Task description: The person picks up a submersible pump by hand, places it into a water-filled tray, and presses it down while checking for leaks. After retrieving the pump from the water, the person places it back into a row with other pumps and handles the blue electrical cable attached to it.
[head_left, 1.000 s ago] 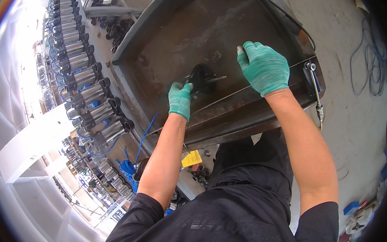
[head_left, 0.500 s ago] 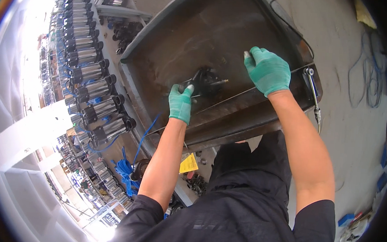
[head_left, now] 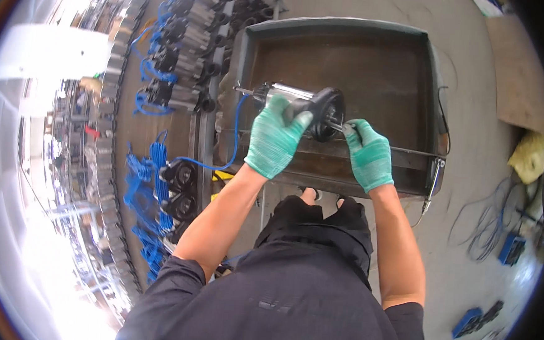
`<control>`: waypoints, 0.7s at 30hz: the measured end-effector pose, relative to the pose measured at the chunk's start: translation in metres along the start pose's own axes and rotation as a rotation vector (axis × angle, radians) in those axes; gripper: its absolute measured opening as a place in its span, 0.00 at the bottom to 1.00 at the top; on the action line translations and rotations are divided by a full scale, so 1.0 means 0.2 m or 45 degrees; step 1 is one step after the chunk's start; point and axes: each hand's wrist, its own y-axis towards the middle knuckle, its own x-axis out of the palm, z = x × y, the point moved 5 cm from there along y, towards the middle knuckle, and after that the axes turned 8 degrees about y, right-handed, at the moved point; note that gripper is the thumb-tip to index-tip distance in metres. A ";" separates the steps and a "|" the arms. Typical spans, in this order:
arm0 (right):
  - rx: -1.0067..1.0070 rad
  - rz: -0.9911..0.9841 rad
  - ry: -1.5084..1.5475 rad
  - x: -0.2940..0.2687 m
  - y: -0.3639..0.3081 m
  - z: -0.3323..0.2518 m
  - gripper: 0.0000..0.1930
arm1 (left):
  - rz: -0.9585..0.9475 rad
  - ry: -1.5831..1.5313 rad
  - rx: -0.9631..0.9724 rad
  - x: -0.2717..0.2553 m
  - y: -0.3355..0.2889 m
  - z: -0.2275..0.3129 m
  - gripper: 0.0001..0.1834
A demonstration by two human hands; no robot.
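Observation:
A motor (head_left: 294,91) with a shiny silver cylinder and black ends is held sideways above a brown-stained metal tank (head_left: 366,60). My left hand (head_left: 275,139), in a green glove, is closed around its near side, with the thumb by the wide black end. From that end a thin metal shaft (head_left: 336,125) sticks out, its tip pinched in the gloved fingers of my right hand (head_left: 371,154). Another rod juts from the opposite end. A blue cable (head_left: 233,149) hangs from the motor down to the left. The undersides of both grips are hidden.
Several similar silver-and-black motors (head_left: 181,71) line the rack on the left, above coiled blue cables (head_left: 157,157). A ratchet wrench (head_left: 435,177) hangs at the tank's right front corner. Loose cable (head_left: 483,223) and a blue box (head_left: 512,249) lie on the floor at right.
My left hand, earlier low in the tank on a dark part, now grips the raised motor. My right hand has moved from empty air onto the shaft. The whole view has turned.

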 end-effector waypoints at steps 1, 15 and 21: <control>0.062 -0.001 0.074 0.01 -0.01 0.00 0.12 | 0.026 0.069 0.059 -0.02 -0.03 0.00 0.12; 0.485 -0.329 0.338 0.13 -0.35 0.36 0.12 | 0.034 0.248 -0.047 0.11 -0.43 -0.13 0.14; 0.711 -0.379 0.410 0.10 -0.40 0.49 0.10 | -0.201 0.139 0.017 0.26 -0.48 -0.20 0.13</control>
